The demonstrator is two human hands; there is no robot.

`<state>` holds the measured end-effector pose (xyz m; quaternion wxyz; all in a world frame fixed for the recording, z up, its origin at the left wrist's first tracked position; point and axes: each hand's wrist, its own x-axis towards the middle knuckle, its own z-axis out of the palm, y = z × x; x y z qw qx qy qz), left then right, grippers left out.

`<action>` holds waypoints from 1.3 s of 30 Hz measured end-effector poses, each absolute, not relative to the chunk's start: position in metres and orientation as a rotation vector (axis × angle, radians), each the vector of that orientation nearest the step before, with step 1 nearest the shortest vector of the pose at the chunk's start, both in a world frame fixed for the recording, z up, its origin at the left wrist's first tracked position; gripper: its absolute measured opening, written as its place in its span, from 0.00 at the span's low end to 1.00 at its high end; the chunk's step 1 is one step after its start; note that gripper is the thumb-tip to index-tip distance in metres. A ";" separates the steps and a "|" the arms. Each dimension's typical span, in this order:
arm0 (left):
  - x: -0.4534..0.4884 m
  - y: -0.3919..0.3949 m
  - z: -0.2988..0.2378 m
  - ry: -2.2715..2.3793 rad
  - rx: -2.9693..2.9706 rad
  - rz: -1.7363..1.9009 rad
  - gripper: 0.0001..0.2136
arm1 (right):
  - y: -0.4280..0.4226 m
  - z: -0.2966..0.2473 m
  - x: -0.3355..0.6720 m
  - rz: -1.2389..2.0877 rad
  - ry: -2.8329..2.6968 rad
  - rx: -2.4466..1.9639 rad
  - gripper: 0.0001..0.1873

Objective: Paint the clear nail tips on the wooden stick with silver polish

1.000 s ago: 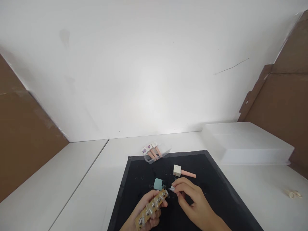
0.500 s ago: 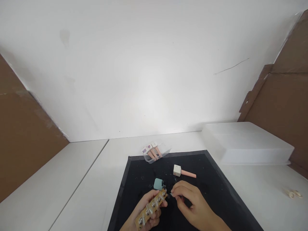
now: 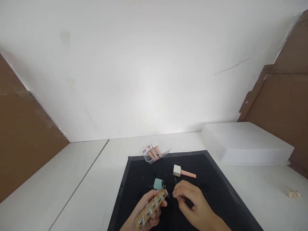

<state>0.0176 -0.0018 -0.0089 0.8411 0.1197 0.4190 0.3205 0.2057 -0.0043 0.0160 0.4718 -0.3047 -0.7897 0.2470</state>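
Observation:
My left hand [image 3: 146,210] is closed around a tan strip [image 3: 151,208] that carries several round silver studs, held tilted over the black mat [image 3: 134,179]. My right hand [image 3: 192,205] is just right of the strip's upper end, its fingertips pinched on something small that I cannot make out. A small teal block [image 3: 158,183] lies on the mat right above the strip. Further back lies a cream cube with a pink handle [image 3: 183,172].
A clear tray with several pink-handled pieces [image 3: 154,152] sits at the mat's far edge. A white box [image 3: 245,144] stands at the right. A small pale object [image 3: 292,193] lies on the white table [image 3: 91,179] far right. Brown cardboard panels flank both sides.
My right hand's pinched fingers have dropped slightly and curled closer to the strip's end; the small white piece seen between them earlier no longer shows. The left hand holds still.

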 end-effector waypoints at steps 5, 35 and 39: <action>0.015 -0.004 -0.013 0.860 0.266 0.702 0.10 | -0.004 0.014 0.206 0.633 -1.907 -0.737 0.13; 0.016 -0.002 -0.011 0.882 0.281 0.697 0.12 | -0.005 0.016 0.205 0.618 -1.897 -0.725 0.14; 0.016 -0.002 -0.013 0.857 0.283 0.708 0.11 | -0.004 0.015 0.205 0.628 -1.895 -0.715 0.14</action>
